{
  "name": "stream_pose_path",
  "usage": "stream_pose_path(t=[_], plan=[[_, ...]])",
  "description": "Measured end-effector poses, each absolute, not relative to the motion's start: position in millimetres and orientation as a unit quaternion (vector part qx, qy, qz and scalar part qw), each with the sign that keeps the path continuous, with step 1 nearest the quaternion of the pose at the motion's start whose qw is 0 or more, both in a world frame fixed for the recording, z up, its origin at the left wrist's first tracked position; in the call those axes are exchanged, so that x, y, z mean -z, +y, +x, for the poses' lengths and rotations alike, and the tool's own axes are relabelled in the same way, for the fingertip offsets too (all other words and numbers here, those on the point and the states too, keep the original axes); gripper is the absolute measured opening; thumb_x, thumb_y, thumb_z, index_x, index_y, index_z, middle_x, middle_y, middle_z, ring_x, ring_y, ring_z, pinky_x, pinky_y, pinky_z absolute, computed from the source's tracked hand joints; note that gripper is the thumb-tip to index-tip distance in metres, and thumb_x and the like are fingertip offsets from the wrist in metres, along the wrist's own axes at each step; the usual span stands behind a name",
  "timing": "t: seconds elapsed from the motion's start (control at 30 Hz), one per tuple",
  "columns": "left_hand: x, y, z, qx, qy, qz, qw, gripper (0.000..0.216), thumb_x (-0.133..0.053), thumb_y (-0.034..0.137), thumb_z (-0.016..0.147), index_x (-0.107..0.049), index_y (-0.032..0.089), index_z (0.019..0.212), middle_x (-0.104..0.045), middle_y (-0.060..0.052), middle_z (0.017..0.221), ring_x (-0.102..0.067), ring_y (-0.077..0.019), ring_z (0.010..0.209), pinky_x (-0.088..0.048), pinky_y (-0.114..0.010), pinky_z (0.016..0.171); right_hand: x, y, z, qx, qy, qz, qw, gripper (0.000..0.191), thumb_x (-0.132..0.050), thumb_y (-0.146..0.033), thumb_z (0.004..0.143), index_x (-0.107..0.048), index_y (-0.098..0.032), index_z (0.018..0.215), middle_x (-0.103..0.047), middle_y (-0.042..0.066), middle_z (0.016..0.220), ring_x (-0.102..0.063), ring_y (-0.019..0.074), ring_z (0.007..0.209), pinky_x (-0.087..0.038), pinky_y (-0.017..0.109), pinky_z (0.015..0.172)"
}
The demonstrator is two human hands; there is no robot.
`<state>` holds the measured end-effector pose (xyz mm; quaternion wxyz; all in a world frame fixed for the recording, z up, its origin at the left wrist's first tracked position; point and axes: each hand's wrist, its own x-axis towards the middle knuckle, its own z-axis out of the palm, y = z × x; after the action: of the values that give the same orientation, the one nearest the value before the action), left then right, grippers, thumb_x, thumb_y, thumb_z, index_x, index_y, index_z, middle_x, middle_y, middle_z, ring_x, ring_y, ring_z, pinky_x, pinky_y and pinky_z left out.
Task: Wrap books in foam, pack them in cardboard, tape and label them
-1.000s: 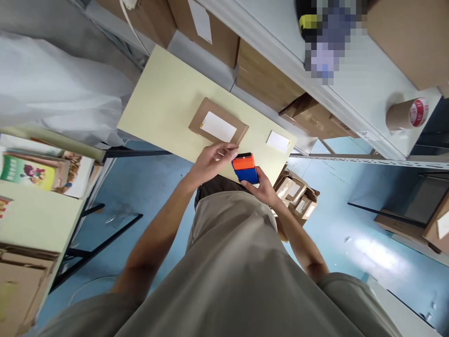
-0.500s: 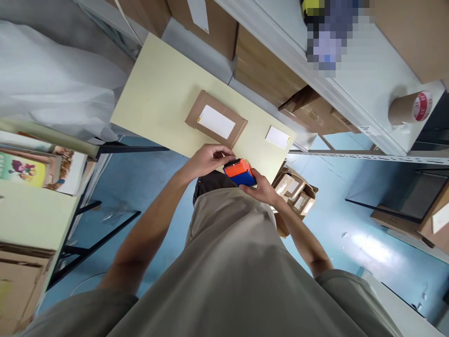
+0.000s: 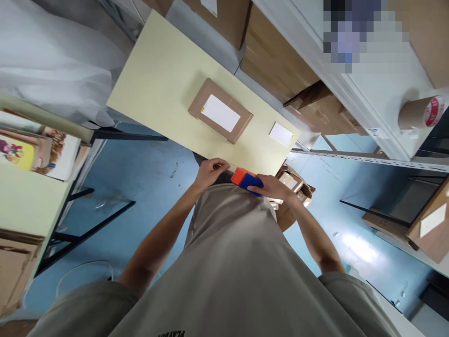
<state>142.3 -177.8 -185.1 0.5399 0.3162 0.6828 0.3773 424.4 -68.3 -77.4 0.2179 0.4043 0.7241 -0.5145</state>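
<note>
My right hand (image 3: 271,187) is wrapped around an orange and blue tape dispenser (image 3: 248,180), held close in front of my body at the near edge of the table. Just left of it, my left hand (image 3: 211,172) is closed in a pinch. A faint, see-through strip of tape (image 3: 230,169) seems to run from those fingertips to the dispenser's orange end. Beyond both hands, a flat brown cardboard box (image 3: 242,133) with a white label (image 3: 220,113) lies on the pale yellow table (image 3: 150,79). Neither hand touches the box.
A white label sheet (image 3: 281,134) lies right of the box. Below the table's right end stands an open carton (image 3: 289,220) of parcels. Large cartons (image 3: 277,56) line the shelf behind, and a tape roll (image 3: 419,112) sits on the upper shelf. Books (image 3: 52,152) lie at left.
My hands have moved apart, the dispenser going right with my right hand and turning. My left hand has left the dispenser's black end. The view has shifted slightly.
</note>
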Motion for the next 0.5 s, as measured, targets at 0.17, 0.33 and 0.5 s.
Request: stream_pose_path(t=[0.17,0.33,0.5], plan=[[210,-165,106,-0.396,0.74,0.286,0.462,0.02,-0.083,0.04,0.086,-0.082,0.021,0.088,-0.079,-0.003,0.084,-0.06,-0.0158,0.069,-0.049,-0.029,0.068,72,-47,447,0.445,0.742,0.427,0.265,0.057,-0.061,-0.083,0.102,-0.069,-0.026,0.099,-0.076,0.007,0.08,-0.07,0.0273,0.07,-0.047,0.037,0.065],[245,-137,106,-0.431,0.739,0.261,0.447,0.009,-0.081,0.026,0.088,-0.08,0.017,0.088,-0.08,-0.006,0.089,-0.059,-0.0147,0.075,-0.048,-0.028,0.074,122,-53,437,0.308,0.795,0.465,0.239,0.06,-0.065,-0.074,0.105,-0.066,-0.021,0.134,-0.083,0.016,0.104,-0.08,0.0373,0.09,-0.06,0.045,0.082],[279,-123,123,-0.445,0.748,0.256,0.421,0.009,-0.082,0.026,0.088,-0.083,0.018,0.093,-0.081,-0.005,0.091,-0.059,-0.0147,0.073,-0.048,-0.029,0.075,180,-68,432,0.22,0.791,0.502,0.272,0.072,-0.054,-0.069,0.112,-0.053,-0.011,0.154,-0.081,0.028,0.12,-0.082,0.0427,0.109,-0.063,0.051,0.093]])
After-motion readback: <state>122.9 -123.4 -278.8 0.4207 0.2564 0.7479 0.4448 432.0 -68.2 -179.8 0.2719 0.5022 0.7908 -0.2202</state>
